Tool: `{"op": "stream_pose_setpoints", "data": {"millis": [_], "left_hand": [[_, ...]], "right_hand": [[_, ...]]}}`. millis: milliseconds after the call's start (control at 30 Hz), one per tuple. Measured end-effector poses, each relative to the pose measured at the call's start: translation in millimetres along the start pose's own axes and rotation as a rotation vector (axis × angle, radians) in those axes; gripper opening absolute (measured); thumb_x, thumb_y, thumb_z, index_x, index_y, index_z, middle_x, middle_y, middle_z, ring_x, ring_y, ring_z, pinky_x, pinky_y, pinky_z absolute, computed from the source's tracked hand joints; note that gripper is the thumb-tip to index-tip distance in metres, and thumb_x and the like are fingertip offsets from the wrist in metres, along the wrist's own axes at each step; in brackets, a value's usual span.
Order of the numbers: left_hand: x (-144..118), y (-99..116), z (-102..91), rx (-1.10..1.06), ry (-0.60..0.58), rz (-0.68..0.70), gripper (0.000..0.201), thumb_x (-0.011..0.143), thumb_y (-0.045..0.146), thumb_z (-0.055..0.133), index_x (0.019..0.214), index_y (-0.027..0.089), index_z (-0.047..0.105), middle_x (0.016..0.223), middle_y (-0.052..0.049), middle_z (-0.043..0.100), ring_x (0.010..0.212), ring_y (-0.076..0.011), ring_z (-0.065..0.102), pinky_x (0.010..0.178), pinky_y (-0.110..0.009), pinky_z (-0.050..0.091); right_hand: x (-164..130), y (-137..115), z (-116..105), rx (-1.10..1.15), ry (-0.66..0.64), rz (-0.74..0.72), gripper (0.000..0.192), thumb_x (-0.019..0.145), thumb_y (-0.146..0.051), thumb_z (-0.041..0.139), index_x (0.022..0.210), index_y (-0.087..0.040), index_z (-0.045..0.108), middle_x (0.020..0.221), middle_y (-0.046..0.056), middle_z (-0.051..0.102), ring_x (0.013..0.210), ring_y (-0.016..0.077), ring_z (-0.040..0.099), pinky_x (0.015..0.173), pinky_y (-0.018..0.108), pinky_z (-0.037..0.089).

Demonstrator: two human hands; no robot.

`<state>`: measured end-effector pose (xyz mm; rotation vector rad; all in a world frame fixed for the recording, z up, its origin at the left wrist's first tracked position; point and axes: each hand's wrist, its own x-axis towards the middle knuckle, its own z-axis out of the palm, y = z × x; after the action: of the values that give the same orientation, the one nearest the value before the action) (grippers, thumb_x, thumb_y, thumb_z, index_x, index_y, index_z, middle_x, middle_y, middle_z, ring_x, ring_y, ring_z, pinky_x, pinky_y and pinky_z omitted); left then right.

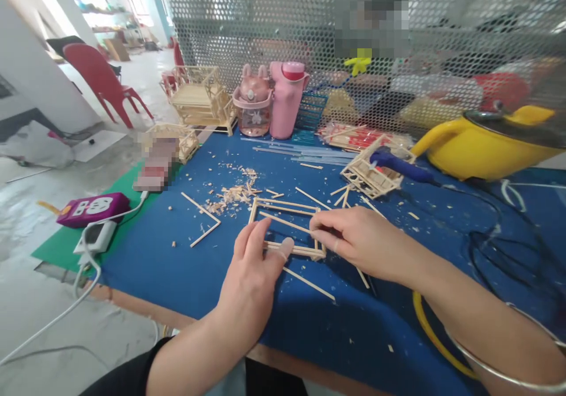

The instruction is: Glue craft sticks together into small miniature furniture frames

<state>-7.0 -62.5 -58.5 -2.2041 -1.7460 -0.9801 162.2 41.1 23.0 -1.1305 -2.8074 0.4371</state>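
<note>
A small rectangular frame of thin wooden sticks [305, 251] lies on the blue work surface [177, 278]. My left hand [254, 266] grips its near left side, fingers over the bars and thumb pressing the near bar. My right hand [362, 240] pinches the right end of a single wooden stick [285, 221], which slants across the middle of the frame. Whether that stick touches the frame is hard to tell. Just in front of the frame lies a loose stick [309, 284]. Two sticks joined in an L shape [212, 225] rest to the left.
Wood scraps [239, 194] are scattered behind the frame. A blue glue gun [402, 166] leans on a small stick structure [371, 175], its dark cable [486, 254] trailing right. Behind stand a yellow pot [486, 148], a pink bottle [285, 104] and a stick model [198, 98].
</note>
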Motion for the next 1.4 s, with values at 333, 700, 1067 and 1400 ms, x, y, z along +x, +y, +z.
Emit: {"op": "stream_pose_setpoints", "data": {"millis": [333, 700, 1067, 1400], "left_hand": [[3.1, -2.8, -4.7, 0.014, -0.102, 0.141, 0.044, 0.080, -0.004, 0.036, 0.113, 0.012, 0.059, 0.136, -0.015, 0.048, 0.139, -0.0289, 0.016, 0.104, -0.049, 0.038], [-0.9, -4.9, -2.6, 0.069, -0.163, 0.088, 0.047, 0.084, 0.003, 0.035, 0.121, 0.020, 0.058, 0.134, -0.011, 0.051, 0.125, -0.0286, 0.045, 0.096, -0.050, 0.044], [-1.6, -5.0, -4.1, 0.104, -0.178, 0.089, 0.049, 0.083, 0.002, 0.036, 0.125, 0.021, 0.053, 0.131, -0.008, 0.054, 0.125, -0.0289, 0.045, 0.098, -0.053, 0.039], [2.4, -5.4, -4.2, -0.037, -0.209, 0.008, 0.043, 0.086, 0.005, 0.039, 0.121, 0.025, 0.055, 0.115, -0.004, 0.064, 0.104, -0.0213, 0.055, 0.100, -0.051, 0.034]], "right_hand": [[4.2, -0.4, 11.6, 0.052, -0.016, -0.123, 0.019, 0.084, -0.020, 0.050, 0.069, -0.019, 0.062, 0.071, 0.000, 0.064, 0.069, 0.0128, 0.055, 0.063, 0.023, 0.037], [-1.5, -0.2, 17.1, 0.174, 0.006, -0.025, 0.017, 0.083, -0.020, 0.051, 0.074, -0.017, 0.065, 0.079, 0.003, 0.063, 0.072, 0.0126, 0.053, 0.067, 0.024, 0.038], [-2.3, 3.1, 23.3, 0.372, -0.023, 0.110, 0.018, 0.081, -0.026, 0.052, 0.071, -0.018, 0.065, 0.069, -0.001, 0.063, 0.065, 0.0115, 0.054, 0.060, 0.024, 0.036], [-1.2, 13.0, 16.4, 0.486, -0.152, 0.055, 0.026, 0.085, -0.028, 0.045, 0.076, -0.016, 0.066, 0.078, 0.002, 0.066, 0.072, 0.0133, 0.056, 0.067, 0.025, 0.039]]}}
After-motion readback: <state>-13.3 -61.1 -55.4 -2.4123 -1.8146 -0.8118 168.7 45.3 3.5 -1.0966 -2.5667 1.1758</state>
